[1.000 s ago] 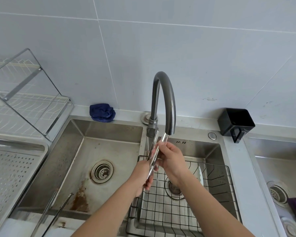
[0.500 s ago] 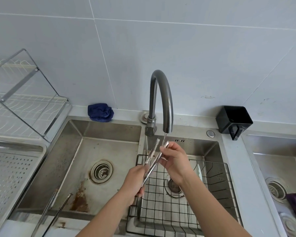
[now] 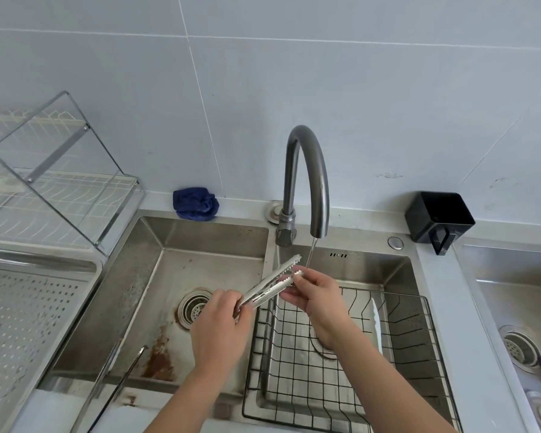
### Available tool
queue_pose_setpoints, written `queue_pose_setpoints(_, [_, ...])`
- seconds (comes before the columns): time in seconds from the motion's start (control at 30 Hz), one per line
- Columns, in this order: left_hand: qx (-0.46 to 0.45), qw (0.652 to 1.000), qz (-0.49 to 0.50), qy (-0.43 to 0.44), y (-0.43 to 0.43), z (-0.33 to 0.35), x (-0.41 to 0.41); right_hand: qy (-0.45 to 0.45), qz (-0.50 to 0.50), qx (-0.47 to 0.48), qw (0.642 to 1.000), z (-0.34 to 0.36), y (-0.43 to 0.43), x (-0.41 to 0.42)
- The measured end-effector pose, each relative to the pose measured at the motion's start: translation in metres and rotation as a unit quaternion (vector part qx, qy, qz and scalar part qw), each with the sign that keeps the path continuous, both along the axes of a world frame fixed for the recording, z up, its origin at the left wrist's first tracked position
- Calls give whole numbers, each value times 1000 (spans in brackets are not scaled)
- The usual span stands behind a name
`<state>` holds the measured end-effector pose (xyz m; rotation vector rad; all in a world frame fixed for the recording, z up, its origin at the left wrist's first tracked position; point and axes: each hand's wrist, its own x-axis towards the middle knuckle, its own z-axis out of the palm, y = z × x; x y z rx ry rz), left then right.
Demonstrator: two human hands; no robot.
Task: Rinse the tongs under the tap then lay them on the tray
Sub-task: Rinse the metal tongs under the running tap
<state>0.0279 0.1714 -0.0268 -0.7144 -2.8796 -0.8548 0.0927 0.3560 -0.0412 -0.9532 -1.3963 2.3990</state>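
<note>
tongs (image 3: pixel 270 287) lowered flatter than before | left hand (image 3: pixel 219 329) grips handle end | right hand (image 3: pixel 319 298) pinches toothed tip

2 bare forearms reach forward, converging. The left hand (image 3: pixel 219 329) curls round the handle end of the tongs (image 3: pixel 270 287); up-right of that grip, the right hand (image 3: pixel 317 303) seems to pinch 1 toothed tip.

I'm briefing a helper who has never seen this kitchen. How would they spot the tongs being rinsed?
Find the curved grey tap behind the double sink. Under its spout, the tongs slant between two hands: the left hand grips the handle end, the right hand pinches one tip. Unlike the long thin utensil leaning in the left basin, these have toothed tips and are held.
</note>
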Motion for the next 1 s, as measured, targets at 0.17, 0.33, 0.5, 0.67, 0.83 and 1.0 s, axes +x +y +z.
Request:
queue_pose_setpoints(0.17, [-45, 997, -26, 49, -8, 9, -12, -33, -16, 23, 999, -2, -5, -5])
queue_pose_setpoints(0.33, [-63, 996, -39, 55, -7, 18, -17, -105, -14, 70, 992, -5, -7, -10])
queue_pose_setpoints(0.5, [-57, 995, -59, 60, 1, 19, -22, -64, -46, -6, 997, -6, -7, -13])
queue_pose_setpoints(0.67, [-119, 985, -106, -58, 26, 10, -27, 38, -103, -138, 984, 3, 1, -23])
queue_pose_setpoints(0.83, [17, 951, -95, -295, 54, 10, -21, 148, -129, -211, 958, 19, 1, -30])
queue_pose_setpoints(1.0, [140, 810, -100, -560, 68, 9, -16, 148, -41, -161, 975, 32, 13, -21])
